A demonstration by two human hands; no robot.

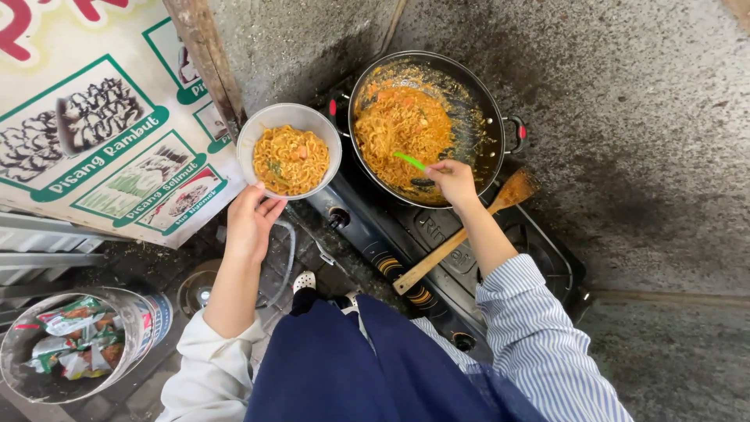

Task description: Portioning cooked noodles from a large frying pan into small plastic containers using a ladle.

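My left hand [251, 220] cups the underside of a pale bowl [258, 129] half filled with orange fried noodles [291, 159], raised just beside the wok's left rim. My right hand [453, 181] pinches a green utensil [409, 161], its tip lying on the noodle mass [402, 129] inside the black wok [476, 101], which sits on a dark two-burner stove [539, 242]. A wooden spatula [461, 234] rests across the stove under my right forearm, its blade near the wok handle. At lower left I see a metal bucket [141, 328] holding empty wrappers; a printed banner [101, 133] leans behind the bowl.
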